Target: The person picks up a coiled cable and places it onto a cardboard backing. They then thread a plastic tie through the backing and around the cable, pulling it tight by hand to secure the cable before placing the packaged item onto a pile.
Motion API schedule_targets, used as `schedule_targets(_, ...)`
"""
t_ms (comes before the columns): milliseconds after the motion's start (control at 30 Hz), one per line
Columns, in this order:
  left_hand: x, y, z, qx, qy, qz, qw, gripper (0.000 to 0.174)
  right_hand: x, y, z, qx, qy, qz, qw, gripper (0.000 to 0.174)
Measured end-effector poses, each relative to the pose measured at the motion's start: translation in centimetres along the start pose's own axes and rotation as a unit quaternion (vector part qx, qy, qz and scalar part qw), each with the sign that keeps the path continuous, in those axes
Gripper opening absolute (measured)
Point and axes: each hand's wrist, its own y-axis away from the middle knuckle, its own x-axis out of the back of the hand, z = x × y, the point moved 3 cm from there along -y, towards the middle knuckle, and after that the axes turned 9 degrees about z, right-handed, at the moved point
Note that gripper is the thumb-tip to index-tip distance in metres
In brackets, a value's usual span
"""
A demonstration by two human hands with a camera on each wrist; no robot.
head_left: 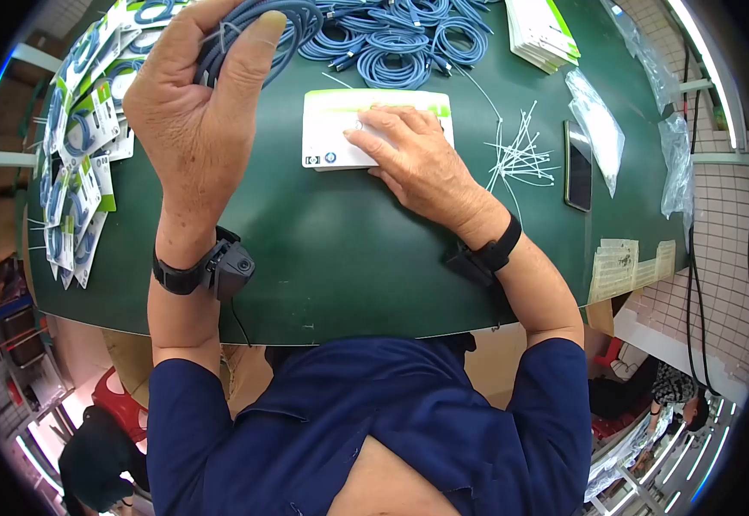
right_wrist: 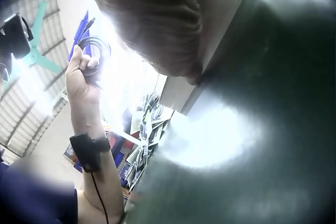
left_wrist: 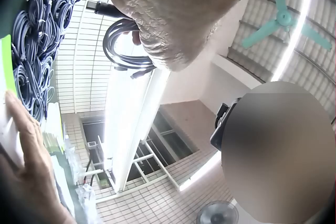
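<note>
Raised above the table at the upper left, my left hand [head_left: 198, 120] grips a coiled blue-grey cable [head_left: 292, 39], thumb across the coil. In the left wrist view the coil [left_wrist: 113, 50] hangs from the fingers, with a dark connector [left_wrist: 102, 8] sticking out. My right hand [head_left: 422, 163] rests on a stack of white and green cards [head_left: 327, 138] at the table's middle, its fingers spread over the top. The right wrist view shows the stack's side [right_wrist: 181, 90] under that hand, and the left hand [right_wrist: 84, 77] holding the coil up.
Many coiled cables [head_left: 396, 43] lie behind the card stack. Carded cables [head_left: 82, 163] are piled at the left. To the right are loose white ties [head_left: 520, 159], a phone [head_left: 578, 168], plastic bags [head_left: 598, 129] and another card stack [head_left: 538, 34].
</note>
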Motion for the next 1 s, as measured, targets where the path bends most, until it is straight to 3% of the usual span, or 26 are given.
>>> schedule_targets(267,-1.4,0.4,0.8,-0.047,-0.007,-0.021,0.999,0.029,0.6,-0.6,1.3,0.012,-0.009,0.008,1.0,0.067)
schedule_targets(367,-1.8,0.9,2.8,0.042,-0.058,-0.113,0.991,0.029,0.5,-0.5,1.3,-0.004,-0.014,-0.001,1.0,0.068)
schedule_targets(400,-1.9,0.8,2.7,0.024,-0.055,-0.106,0.993,0.029,0.7,-0.8,1.3,0.006,-0.002,0.011,1.0,0.068)
schedule_targets(467,-2.4,0.9,2.9,-0.103,-0.013,-0.132,0.986,0.036,1.1,-0.7,0.8,-0.009,0.003,0.022,1.0,0.067)
schedule_targets(533,-2.4,1.1,4.2,-0.133,-0.047,-0.14,0.98,0.036,2.3,-0.7,-0.3,-0.015,0.014,0.035,0.999,0.066)
schedule_targets(567,-2.4,1.4,4.8,-0.146,-0.086,-0.151,0.974,0.036,3.1,-0.7,-0.8,-0.059,-0.08,0.058,0.993,0.061)
schedule_targets(633,-3.0,1.3,4.9,-0.16,-0.125,-0.163,0.966,0.036,4.4,-0.6,-1.7,-0.148,-0.27,0.095,0.947,0.052)
schedule_targets(667,-3.4,1.3,5.1,-0.227,-0.125,-0.156,0.953,0.035,5.1,-0.8,-2.4,-0.15,-0.27,0.098,0.946,0.052)
schedule_targets(733,-4.1,1.9,5.4,-0.349,-0.121,-0.142,0.918,0.032,6.4,-1.0,-3.7,-0.266,-0.516,0.131,0.804,0.045)
schedule_targets(767,-4.4,2.1,5.4,-0.347,-0.119,-0.146,0.919,0.032,6.7,-1.0,-3.9,-0.314,-0.622,0.143,0.703,0.043)
schedule_targets(1000,-5.8,5.0,5.1,-0.366,-0.121,-0.202,0.9,0.024,7.0,0.3,-3.1,-0.374,-0.614,0.155,0.677,0.043)
